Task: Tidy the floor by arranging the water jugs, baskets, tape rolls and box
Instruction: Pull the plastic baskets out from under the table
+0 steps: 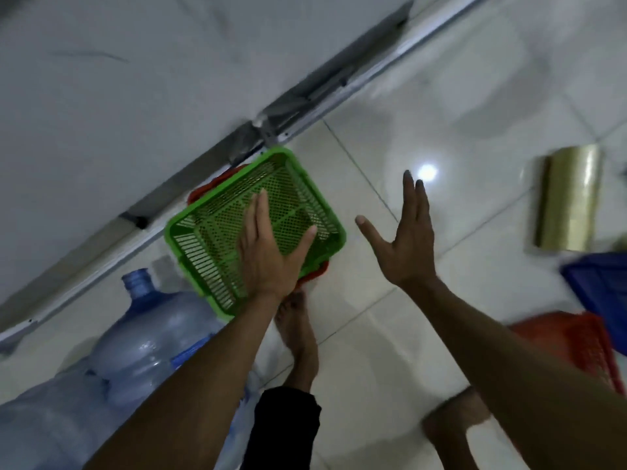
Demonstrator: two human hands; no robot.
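While both hands hang spread, fingers wide and holding nothing, the left hand (271, 262) hovers over the green basket (210, 232) at frame centre and the right hand (407, 242) is beside it. The basket looks light, stiff plastic, best gripped by its rim.

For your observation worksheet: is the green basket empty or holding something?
Empty: the mesh bottom of the green basket shows bare, with only the left hand over it.

Red basket (576, 347) (blurred) cut off.

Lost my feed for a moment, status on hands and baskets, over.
Left hand open, flat over green plastic mesh basket, stacked on red basket by wall. Right hand open, empty. Gold tape roll, red-orange basket unsorted at right.
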